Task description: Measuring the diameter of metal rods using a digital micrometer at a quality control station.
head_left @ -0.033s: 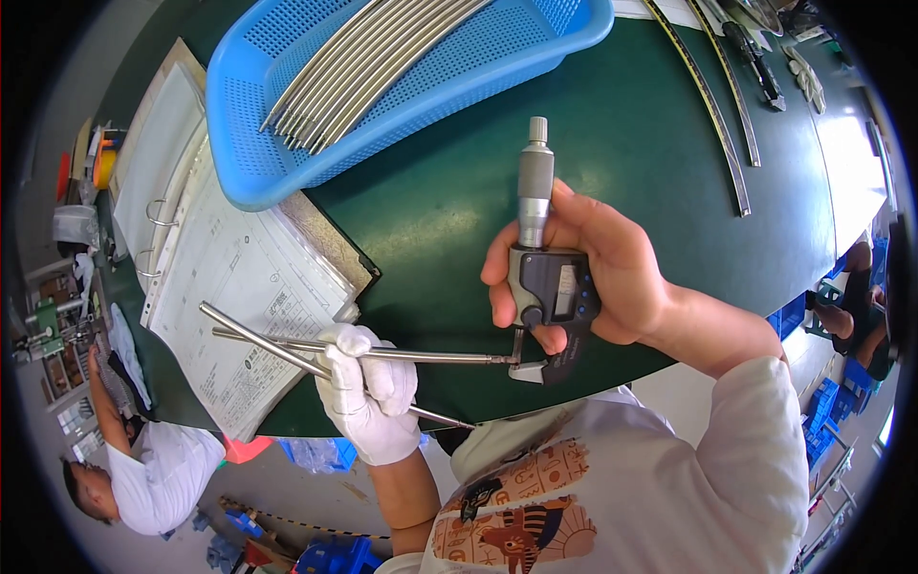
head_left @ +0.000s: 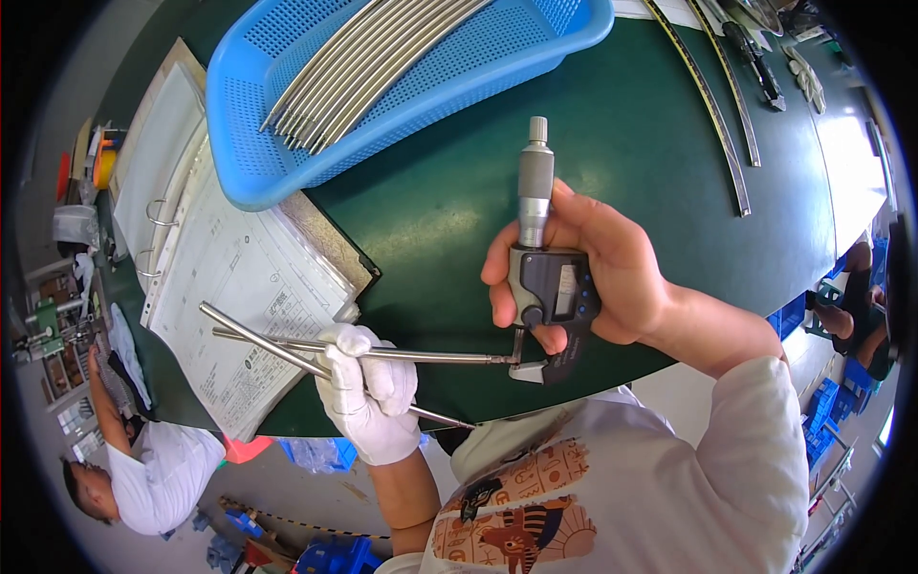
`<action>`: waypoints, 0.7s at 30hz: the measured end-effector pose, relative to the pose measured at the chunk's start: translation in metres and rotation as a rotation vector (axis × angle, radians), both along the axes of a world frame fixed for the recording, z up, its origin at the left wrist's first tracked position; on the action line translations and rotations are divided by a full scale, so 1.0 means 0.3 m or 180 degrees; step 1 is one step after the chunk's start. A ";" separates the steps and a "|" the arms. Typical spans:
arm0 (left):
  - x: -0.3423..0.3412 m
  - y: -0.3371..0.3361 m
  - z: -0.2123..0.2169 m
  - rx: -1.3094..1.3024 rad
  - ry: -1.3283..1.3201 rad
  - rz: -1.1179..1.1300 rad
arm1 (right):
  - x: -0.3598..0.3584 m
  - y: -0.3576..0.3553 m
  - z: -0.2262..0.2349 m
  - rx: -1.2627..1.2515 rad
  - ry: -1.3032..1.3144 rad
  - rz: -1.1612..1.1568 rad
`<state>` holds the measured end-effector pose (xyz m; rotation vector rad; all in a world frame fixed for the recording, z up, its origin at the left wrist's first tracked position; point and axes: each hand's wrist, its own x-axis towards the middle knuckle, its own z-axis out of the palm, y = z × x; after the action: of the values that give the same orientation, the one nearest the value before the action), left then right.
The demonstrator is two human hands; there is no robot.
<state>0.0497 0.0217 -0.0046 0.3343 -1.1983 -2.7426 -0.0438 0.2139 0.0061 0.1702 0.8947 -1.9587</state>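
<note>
My left hand [head_left: 368, 392], in a white glove, is closed round two thin metal rods. One rod [head_left: 449, 358] runs to the right, and its tip lies in the jaw opening of a digital micrometer [head_left: 555, 287]. The other rod [head_left: 258, 337] slants across it, from over the papers down to the table's near edge. Bare, my right hand [head_left: 617, 258] grips the micrometer upright, thumb along its barrel and fingers round its frame. Whether both jaw faces touch the rod tip is too small to tell.
A blue perforated basket [head_left: 382, 134] with several metal rods stands at the back. An open ring binder with drawings [head_left: 249, 297] lies left on the green table [head_left: 440, 220]. Steel rulers [head_left: 708, 105], a caliper [head_left: 754, 62] and a glove [head_left: 806, 80] are at far right. Another person [head_left: 153, 469] works at left.
</note>
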 end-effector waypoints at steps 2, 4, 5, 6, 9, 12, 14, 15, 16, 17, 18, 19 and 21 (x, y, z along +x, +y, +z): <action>0.001 -0.001 0.000 0.0000 -0.0005 0.0001 | 0.000 0.001 0.000 0.0006 -0.0016 -0.0013; 0.001 0.001 0.002 -0.0011 -0.0052 0.0057 | 0.000 0.001 0.002 0.0010 -0.0007 -0.0013; 0.002 0.000 0.002 -0.0012 -0.0053 0.0057 | 0.000 0.001 0.003 0.0009 -0.0008 -0.0014; 0.002 -0.002 0.002 0.0016 -0.0057 0.0063 | -0.001 0.000 0.004 0.0001 -0.0016 -0.0013; 0.002 -0.003 0.002 0.0063 -0.0053 0.0045 | -0.002 0.000 0.005 -0.0003 -0.0021 -0.0015; 0.001 -0.005 -0.001 0.0091 -0.0012 -0.0011 | -0.001 0.000 0.005 0.0006 -0.0012 -0.0023; 0.001 -0.004 -0.001 0.0099 0.0014 -0.0042 | -0.002 0.000 0.006 0.0010 -0.0009 -0.0028; 0.001 -0.003 0.001 0.0075 -0.0010 -0.0017 | -0.002 0.002 0.007 -0.0018 -0.0010 -0.0007; 0.000 -0.002 0.002 0.0051 -0.0034 0.0007 | -0.002 0.003 0.008 -0.0046 -0.0011 0.0012; 0.000 -0.001 0.002 0.0051 -0.0034 0.0005 | -0.002 0.003 0.007 -0.0046 -0.0011 0.0010; -0.001 0.000 0.002 0.0031 -0.0013 -0.0011 | -0.002 0.002 0.003 -0.0036 0.0031 0.0001; -0.001 0.000 0.002 0.0011 0.0006 -0.0026 | -0.002 0.000 0.002 -0.0028 0.0071 -0.0007; 0.000 0.001 0.002 0.0012 -0.0027 0.0006 | -0.002 0.000 0.006 0.0023 0.0070 0.0013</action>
<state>0.0497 0.0219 -0.0040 0.3476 -1.1944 -2.7450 -0.0443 0.2138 0.0078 0.1512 0.9159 -1.9571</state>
